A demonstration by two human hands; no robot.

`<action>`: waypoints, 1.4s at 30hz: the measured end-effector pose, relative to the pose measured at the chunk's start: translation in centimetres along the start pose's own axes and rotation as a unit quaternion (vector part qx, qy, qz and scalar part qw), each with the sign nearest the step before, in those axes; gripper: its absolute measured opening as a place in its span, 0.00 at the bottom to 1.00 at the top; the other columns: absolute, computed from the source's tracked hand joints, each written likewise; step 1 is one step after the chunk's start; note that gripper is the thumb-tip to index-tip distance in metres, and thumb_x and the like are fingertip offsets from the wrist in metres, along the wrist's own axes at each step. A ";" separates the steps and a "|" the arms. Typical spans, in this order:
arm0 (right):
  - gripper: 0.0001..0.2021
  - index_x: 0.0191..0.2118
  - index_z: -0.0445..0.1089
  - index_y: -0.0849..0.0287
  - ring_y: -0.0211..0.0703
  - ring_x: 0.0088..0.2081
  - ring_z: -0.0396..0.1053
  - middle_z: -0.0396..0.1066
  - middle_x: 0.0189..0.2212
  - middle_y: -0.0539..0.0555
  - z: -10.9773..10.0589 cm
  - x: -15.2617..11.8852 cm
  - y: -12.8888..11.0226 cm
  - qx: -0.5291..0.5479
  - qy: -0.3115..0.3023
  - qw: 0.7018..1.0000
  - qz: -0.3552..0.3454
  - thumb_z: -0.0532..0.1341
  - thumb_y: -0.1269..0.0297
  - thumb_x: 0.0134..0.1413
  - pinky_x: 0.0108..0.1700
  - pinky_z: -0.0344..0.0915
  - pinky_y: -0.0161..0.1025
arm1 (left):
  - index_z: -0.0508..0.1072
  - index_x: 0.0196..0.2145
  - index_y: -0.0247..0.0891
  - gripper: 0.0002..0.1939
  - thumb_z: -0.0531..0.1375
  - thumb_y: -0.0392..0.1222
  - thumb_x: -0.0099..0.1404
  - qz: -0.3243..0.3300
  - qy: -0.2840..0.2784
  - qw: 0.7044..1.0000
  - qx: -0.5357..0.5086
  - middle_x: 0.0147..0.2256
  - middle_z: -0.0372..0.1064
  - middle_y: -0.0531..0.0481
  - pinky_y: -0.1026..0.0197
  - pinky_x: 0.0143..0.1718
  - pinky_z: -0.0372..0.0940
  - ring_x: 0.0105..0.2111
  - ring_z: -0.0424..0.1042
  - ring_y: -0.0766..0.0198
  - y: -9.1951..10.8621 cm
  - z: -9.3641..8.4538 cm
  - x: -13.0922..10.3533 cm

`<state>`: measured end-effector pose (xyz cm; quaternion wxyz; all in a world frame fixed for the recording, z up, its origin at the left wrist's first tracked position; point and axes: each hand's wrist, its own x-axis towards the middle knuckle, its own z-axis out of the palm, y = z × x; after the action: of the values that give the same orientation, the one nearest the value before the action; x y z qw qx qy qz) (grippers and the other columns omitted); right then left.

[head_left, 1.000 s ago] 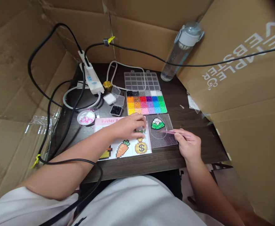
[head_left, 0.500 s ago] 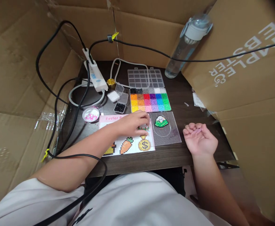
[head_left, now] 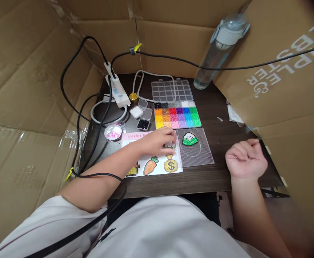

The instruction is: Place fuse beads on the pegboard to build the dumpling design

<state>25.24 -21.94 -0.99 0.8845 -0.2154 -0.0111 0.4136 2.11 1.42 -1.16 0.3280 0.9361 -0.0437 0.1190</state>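
Note:
My left hand [head_left: 162,141] rests on the printed pattern sheet [head_left: 157,167], its fingers curved and apart near the sheet's right edge, with nothing seen in its grip. Beside it lies a clear pegboard [head_left: 203,154] bearing a green and white bead piece with a dark outline [head_left: 190,139]. My right hand [head_left: 246,157] is off to the right, palm up, its fingers curled closed; what they hold, if anything, is hidden. Behind the sheet stands an open box of coloured beads [head_left: 177,116], sorted by compartment.
At the left are a white dish with pink beads [head_left: 113,133], small boxes of white beads [head_left: 136,112] and black beads [head_left: 143,124], and a power strip [head_left: 117,91]. Black cables [head_left: 78,150] cross my left arm. A water bottle [head_left: 218,52] stands at the back right, by cardboard walls.
My right hand has moved right, away from the pegboard, and its fingers have closed over the thin pinkish piece seen earlier. The whole view has shifted slightly. My left hand keeps its place on the sheet.

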 end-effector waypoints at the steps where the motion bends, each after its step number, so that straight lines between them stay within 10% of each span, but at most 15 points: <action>1: 0.10 0.24 0.64 0.56 0.30 0.14 0.49 0.49 0.12 0.41 -0.3 0.1 -0.1 -0.002 -0.006 1.000 0.003 0.63 0.65 0.54 0.15 0.55 0.30 | 0.74 0.38 0.37 0.11 0.64 0.47 0.63 0.000 -0.001 1.000 0.000 0.43 0.68 0.43 0.56 0.48 0.64 0.45 0.68 0.58 0.0 0.0 0.0; 7: 0.32 0.11 0.43 0.56 0.30 0.11 0.35 0.34 0.07 0.41 -1.8 0.9 -0.8 0.082 -0.067 0.994 0.018 0.62 0.46 0.51 0.13 0.42 0.34 | 0.74 0.38 0.37 0.11 0.65 0.46 0.62 -0.002 0.000 1.000 0.001 0.43 0.69 0.43 0.56 0.49 0.64 0.45 0.67 0.58 -0.1 0.0 0.0; 16: 0.28 0.08 0.43 0.58 0.29 0.09 0.32 0.35 0.06 0.42 -1.1 0.2 -0.6 0.208 -0.181 0.960 0.046 0.58 0.65 0.51 0.14 0.34 0.37 | 0.74 0.38 0.37 0.10 0.64 0.46 0.63 -0.003 -0.005 1.000 -0.001 0.43 0.68 0.44 0.56 0.48 0.64 0.45 0.68 0.59 0.1 -0.2 0.1; 22: 0.27 0.06 0.46 0.56 0.32 0.09 0.42 0.47 0.06 0.43 -1.7 2.1 -1.6 0.109 -0.347 0.924 0.115 0.64 0.63 0.42 0.08 0.40 0.37 | 0.74 0.39 0.37 0.10 0.65 0.45 0.62 -0.007 -0.007 1.000 -0.010 0.44 0.68 0.43 0.55 0.50 0.64 0.46 0.68 0.58 -0.1 -0.1 0.0; 31: 0.26 0.09 0.45 0.56 0.29 0.09 0.39 0.38 0.06 0.40 -2.0 2.3 -1.6 0.109 -0.399 0.904 0.106 0.63 0.62 0.44 0.08 0.36 0.36 | 0.75 0.42 0.38 0.12 0.62 0.35 0.58 -0.028 -0.024 0.998 -0.044 0.46 0.67 0.44 0.52 0.52 0.64 0.47 0.67 0.56 0.3 -0.7 0.0; 42: 0.27 0.10 0.43 0.56 0.27 0.07 0.32 0.37 0.06 0.39 -3.2 1.9 -2.3 0.112 -0.297 0.947 0.055 0.63 0.58 0.43 0.06 0.30 0.36 | 0.75 0.44 0.40 0.15 0.64 0.34 0.58 -0.022 -0.042 0.997 -0.065 0.49 0.66 0.43 0.51 0.52 0.63 0.50 0.66 0.55 0.1 -0.9 -0.2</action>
<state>28.78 -23.01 -3.33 0.8357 0.0173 -0.2149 0.5051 1.74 1.87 -0.50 0.3887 0.9177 -0.0449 0.0689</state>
